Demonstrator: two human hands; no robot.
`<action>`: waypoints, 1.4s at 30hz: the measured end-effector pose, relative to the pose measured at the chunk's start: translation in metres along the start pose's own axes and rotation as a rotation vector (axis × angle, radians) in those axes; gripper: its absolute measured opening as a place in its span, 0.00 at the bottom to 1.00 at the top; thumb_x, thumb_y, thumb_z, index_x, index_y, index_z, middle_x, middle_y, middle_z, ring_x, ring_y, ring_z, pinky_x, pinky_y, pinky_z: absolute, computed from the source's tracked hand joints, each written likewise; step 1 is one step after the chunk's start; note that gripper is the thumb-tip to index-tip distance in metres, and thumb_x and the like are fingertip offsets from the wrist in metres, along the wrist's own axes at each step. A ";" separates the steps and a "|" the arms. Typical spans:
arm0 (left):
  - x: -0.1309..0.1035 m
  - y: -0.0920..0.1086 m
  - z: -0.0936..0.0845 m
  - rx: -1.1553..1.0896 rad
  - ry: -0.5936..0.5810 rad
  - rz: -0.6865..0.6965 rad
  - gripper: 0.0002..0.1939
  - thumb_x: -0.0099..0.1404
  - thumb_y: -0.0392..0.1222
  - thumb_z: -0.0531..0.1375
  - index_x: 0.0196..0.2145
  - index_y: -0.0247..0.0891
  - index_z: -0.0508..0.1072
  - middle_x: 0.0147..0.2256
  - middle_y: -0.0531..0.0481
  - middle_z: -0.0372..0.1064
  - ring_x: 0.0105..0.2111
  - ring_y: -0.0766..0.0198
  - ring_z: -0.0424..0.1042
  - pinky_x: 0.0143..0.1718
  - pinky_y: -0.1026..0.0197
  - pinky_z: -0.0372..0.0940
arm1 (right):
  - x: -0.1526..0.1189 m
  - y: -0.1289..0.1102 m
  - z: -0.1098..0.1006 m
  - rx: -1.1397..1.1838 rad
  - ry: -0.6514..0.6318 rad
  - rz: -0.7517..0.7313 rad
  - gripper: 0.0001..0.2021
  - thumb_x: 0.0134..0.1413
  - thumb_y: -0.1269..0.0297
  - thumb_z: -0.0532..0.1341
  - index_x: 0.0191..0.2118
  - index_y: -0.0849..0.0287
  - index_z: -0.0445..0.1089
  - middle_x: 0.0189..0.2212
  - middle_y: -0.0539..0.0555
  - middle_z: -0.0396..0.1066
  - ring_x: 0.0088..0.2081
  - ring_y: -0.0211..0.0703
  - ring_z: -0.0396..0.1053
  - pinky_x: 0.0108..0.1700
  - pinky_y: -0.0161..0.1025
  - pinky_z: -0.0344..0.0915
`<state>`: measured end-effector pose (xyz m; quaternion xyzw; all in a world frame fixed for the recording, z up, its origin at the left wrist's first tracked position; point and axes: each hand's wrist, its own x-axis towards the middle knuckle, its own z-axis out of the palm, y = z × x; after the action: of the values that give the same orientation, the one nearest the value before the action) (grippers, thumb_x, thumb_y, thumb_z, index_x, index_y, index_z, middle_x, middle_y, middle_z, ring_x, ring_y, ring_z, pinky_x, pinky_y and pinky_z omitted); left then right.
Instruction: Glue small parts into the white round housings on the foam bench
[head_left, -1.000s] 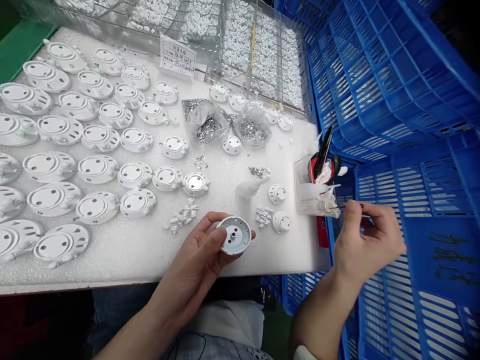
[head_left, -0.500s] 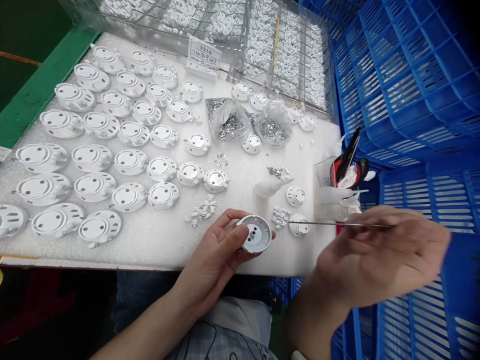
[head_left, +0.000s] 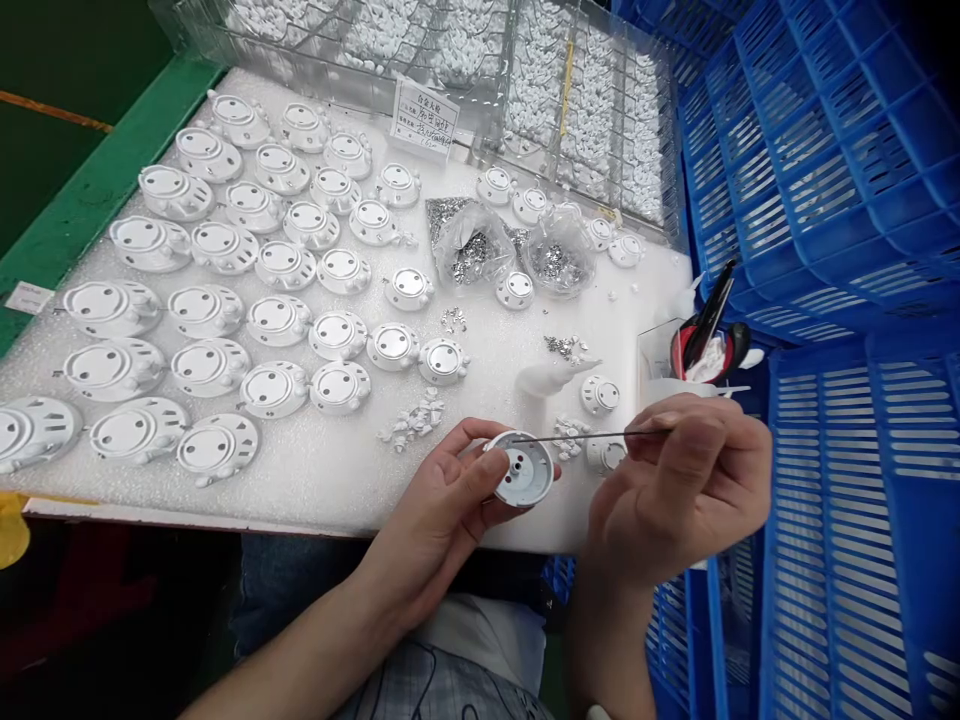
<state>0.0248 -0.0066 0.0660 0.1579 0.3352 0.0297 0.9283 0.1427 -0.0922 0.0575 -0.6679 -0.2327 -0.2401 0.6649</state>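
Near the table's front edge, my left hand point(head_left: 457, 490) is closed around a round white plastic part point(head_left: 529, 476), its hollow side turned up and a small post at its centre. My right hand point(head_left: 686, 480) pinches a thin metal rod point(head_left: 581, 437), whose tip reaches the far inner rim of the part; whether it touches cannot be made out. Beneath the rod lies a little heap of small white pieces point(head_left: 568, 440). A similar round part point(head_left: 606, 455) is partly hidden behind my right fingers, and another point(head_left: 600, 394) sits just beyond it.
Rows of white round parts point(head_left: 277, 320) cover the left of the foam-topped table. Bags of small metal pieces point(head_left: 472, 250) lie mid-table, near a white squeeze bottle point(head_left: 551, 378). Clear compartment trays point(head_left: 517, 60) stand behind. Blue crates point(head_left: 825, 180) and a holder with red-black scissors point(head_left: 709, 345) are at right.
My right hand has moved left with the rod, bringing its tip from beside the small white pieces to the held part. My left hand keeps its grip; the view has shifted slightly.
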 end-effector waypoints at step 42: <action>0.004 -0.002 0.001 -0.086 0.014 0.023 0.26 0.45 0.55 0.82 0.32 0.35 0.80 0.30 0.53 0.80 0.32 0.62 0.85 0.32 0.72 0.77 | 0.032 0.018 -0.069 -0.325 -0.278 0.071 0.22 0.72 0.44 0.48 0.38 0.52 0.70 0.31 0.53 0.63 0.30 0.50 0.74 0.21 0.42 0.65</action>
<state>0.0285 -0.0079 0.0639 0.1217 0.3383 0.0560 0.9315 0.1782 -0.1614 0.0638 -0.8008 -0.2566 -0.1562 0.5181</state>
